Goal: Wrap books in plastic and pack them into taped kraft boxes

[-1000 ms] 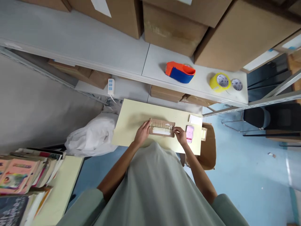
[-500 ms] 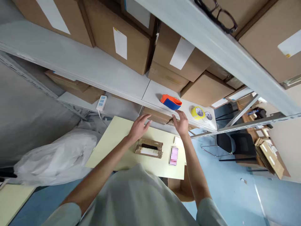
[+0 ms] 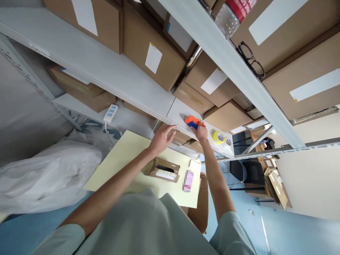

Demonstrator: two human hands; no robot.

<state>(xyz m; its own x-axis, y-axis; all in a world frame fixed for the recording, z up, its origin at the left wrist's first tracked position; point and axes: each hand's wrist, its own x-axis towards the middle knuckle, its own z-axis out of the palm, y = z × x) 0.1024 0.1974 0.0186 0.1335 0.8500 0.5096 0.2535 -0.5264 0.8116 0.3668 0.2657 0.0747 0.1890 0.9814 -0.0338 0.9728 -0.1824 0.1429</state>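
Observation:
My right hand (image 3: 201,132) reaches up to the grey shelf (image 3: 178,109) and closes on the orange and blue tape dispenser (image 3: 192,122) that lies there. My left hand (image 3: 162,137) hovers with fingers apart just below the shelf's front edge, holding nothing. Below both hands, a small brown cardboard parcel (image 3: 163,170) with a white label lies on the pale yellow table (image 3: 124,156). A pink item (image 3: 188,180) lies to the parcel's right.
A yellow tape roll (image 3: 217,136) and a second roll (image 3: 227,141) sit on the shelf right of the dispenser. Cardboard boxes (image 3: 156,60) fill the shelves; glasses (image 3: 251,61) lie on the upper one. A white bag (image 3: 39,173) lies left; a power strip (image 3: 111,113) sits behind the table.
Both hands have left the parcel and risen towards the shelf. My right hand has reached the tape dispenser and closed on it. The view has tilted upward.

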